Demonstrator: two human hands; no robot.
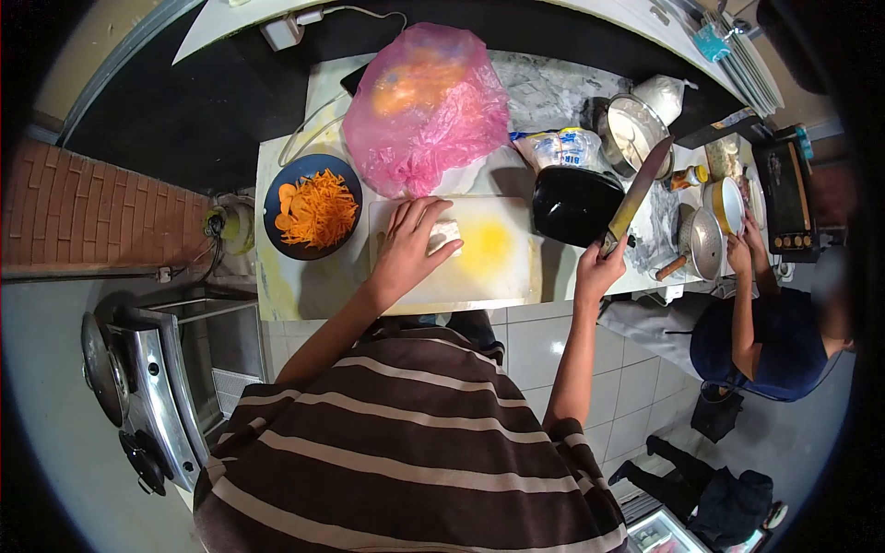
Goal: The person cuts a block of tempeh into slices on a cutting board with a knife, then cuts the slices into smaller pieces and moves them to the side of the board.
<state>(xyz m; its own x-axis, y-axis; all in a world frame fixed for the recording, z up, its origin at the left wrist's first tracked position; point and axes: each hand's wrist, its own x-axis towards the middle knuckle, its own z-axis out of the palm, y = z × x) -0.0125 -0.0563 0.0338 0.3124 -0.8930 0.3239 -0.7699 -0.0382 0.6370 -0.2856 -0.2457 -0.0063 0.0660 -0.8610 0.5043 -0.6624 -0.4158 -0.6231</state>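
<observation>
On the cutting board, whose surface has a yellow stain, lies a small white block of food. My left hand steadies it, with the thumb on the near side and fingers on the far side. My right hand grips a large kitchen knife by its handle. The blade is raised off the board, pointing away and to the right. Below it in this view sits a black bowl, just right of the board. Left of the board stands a dark plate of shredded and sliced carrots.
Behind the board lies a full pink plastic bag. A printed plastic package, a metal bowl, a jar and a colander stand to the right. At the counter's right end, another person holds a yellow-and-white bowl.
</observation>
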